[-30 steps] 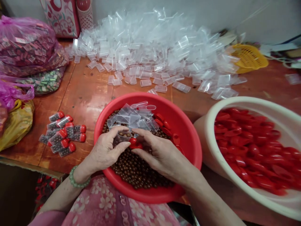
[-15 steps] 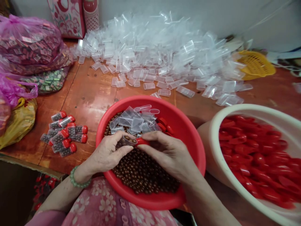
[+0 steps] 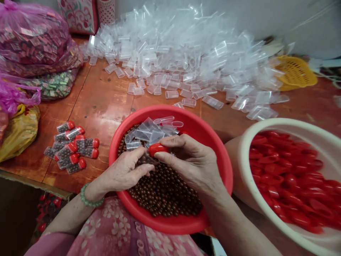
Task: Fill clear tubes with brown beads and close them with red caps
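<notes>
Between the bent thumb and index finger of the left hand [image 3: 124, 172], a small flattened tube of clear plastic [image 3: 144, 159] is gripped; a glossy, rounded red plastic cap [image 3: 157, 149] is pinched in the fingertips of the right hand [image 3: 195, 160] at the tube's near end. Whether the two touch cannot be told. Both are held above the middle of a round red plastic basin [image 3: 170, 227]. The tube is judged light and thin-walled, apt to flex if squeezed, so it is best held by its sides with its mouth left free; the cap, seemingly stiff and slick, is best taken by its two broad sides. Beneath, inside the basin, shiny brown round beads [image 3: 165, 197] are heaped, likely quick to roll, with loose clear tubes [image 3: 154, 134] laid at the far side. Left of the basin, red-capped tubes of beads [image 3: 66, 151] are gathered; beyond it, clear plastic tubes [image 3: 170, 57] are piled; right of it, red caps [image 3: 287, 181] are held in a cream-white tub [image 3: 242, 153].
</notes>
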Tool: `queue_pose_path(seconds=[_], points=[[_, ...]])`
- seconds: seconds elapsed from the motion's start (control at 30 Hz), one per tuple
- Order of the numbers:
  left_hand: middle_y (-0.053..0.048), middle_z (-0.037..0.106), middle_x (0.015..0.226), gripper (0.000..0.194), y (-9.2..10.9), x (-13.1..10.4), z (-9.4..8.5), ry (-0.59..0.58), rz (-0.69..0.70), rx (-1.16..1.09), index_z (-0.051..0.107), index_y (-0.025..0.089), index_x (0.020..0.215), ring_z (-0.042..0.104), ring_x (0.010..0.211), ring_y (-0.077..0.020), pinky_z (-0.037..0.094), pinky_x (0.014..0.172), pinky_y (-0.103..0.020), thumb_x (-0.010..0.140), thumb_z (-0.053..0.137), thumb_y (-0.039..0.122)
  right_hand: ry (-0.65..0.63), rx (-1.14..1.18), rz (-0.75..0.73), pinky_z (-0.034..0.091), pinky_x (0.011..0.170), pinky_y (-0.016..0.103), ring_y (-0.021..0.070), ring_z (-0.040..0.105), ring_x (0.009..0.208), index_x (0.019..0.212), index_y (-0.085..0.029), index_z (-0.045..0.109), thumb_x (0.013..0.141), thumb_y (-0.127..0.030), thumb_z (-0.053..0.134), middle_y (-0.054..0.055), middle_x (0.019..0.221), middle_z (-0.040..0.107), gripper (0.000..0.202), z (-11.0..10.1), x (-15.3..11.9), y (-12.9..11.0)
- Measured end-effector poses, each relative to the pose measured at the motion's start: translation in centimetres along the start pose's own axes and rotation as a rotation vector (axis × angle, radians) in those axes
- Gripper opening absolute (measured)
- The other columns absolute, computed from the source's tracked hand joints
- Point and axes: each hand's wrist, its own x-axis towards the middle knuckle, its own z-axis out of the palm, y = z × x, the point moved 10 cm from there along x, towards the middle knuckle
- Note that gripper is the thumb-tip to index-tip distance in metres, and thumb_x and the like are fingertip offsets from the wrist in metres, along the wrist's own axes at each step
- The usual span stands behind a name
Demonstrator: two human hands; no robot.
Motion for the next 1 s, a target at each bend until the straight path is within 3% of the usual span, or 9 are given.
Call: queue_pose_path(seconds=[0.73,1.0], points=[[-0.002,0.063,0.081,0.012,-0.5,0.3,0.3,-0.042,-0.045,-0.054,0.054,0.016,0.098,0.062,0.073,-0.0136,0.05,0.069,-0.027,0.09,0.051,0.025,0.01,0.022,0.051,0.055,0.075,0.033,0.016,0.064,0.077,0.083,-0.025,0.062,0.077,-0.029,0.073,-0.001,0.082,0.065,0.014,0.6,0.0,0.7],[-0.003,0.062,0.083,0.013,-0.5,0.6,0.1,-0.023,-0.047,-0.151,0.054,0.015,0.1,0.061,0.075,-0.0125,0.05,0.071,-0.027,0.09,0.049,0.022,0.034,0.046,0.098,0.055,0.073,0.032,0.0154,0.064,0.076,0.085,-0.026,0.064,0.075,-0.027,0.075,-0.001,0.083,0.066,0.015,-0.9,-0.5,1.5]])
